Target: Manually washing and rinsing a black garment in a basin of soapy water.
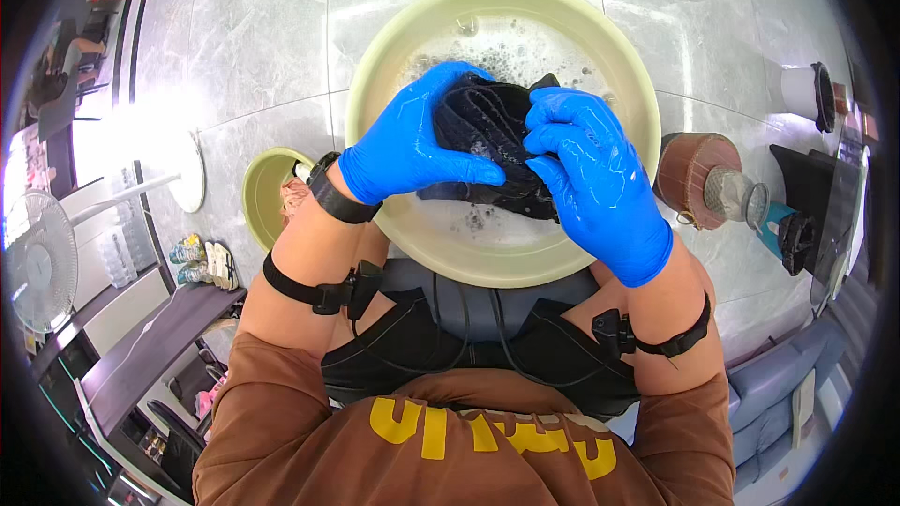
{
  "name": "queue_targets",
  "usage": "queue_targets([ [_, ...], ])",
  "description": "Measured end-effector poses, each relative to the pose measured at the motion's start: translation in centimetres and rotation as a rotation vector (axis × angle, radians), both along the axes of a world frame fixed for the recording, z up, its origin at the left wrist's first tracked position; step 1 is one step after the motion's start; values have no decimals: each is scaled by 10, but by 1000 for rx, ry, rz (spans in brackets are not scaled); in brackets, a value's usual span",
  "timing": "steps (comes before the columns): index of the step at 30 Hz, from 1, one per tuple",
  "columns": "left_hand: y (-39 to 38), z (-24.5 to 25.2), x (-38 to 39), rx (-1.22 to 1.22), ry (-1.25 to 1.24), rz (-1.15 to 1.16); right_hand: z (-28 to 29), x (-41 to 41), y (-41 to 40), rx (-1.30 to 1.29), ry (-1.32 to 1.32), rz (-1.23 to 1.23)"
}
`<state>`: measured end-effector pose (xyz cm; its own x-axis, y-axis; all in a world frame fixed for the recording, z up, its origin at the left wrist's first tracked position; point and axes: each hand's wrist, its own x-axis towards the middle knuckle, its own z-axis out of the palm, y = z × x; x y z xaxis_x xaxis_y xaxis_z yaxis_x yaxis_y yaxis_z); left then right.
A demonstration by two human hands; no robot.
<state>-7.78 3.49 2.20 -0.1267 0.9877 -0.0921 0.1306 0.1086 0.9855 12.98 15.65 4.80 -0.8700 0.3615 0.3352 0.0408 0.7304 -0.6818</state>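
Both of my hands wear wet blue rubber gloves. My left hand grips the left side of a dark, soaked bunch of cloth, its thumb lying across the front. At the cloth's right side, my right hand pinches a fold between bent fingers and thumb. The cloth is held over a large pale green-yellow basin. Inside the basin, cloudy soapy water carries bubbles and foam. Part of the cloth hangs low towards the water; whether it touches is hidden.
A smaller green bucket with pinkish cloth stands left of the basin. On the right are a brown round stool-like object and a wire-mesh cylinder. A standing fan and shoes are further left. Grey tiles surround the basin.
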Motion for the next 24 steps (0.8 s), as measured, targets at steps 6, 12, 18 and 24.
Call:
queue_targets([
  [6,-6,-1,8,-21,36,30,3,-5,-1,47,-16,14],
  [12,-8,7,5,-46,42,-3,0,-5,0,-7,26,11],
  [18,-20,20,11,175,145,97,13,-5,0,-705,-24,-500],
  [24,-30,24,19,198,99,144,5,-4,3,-1207,-423,-281],
])
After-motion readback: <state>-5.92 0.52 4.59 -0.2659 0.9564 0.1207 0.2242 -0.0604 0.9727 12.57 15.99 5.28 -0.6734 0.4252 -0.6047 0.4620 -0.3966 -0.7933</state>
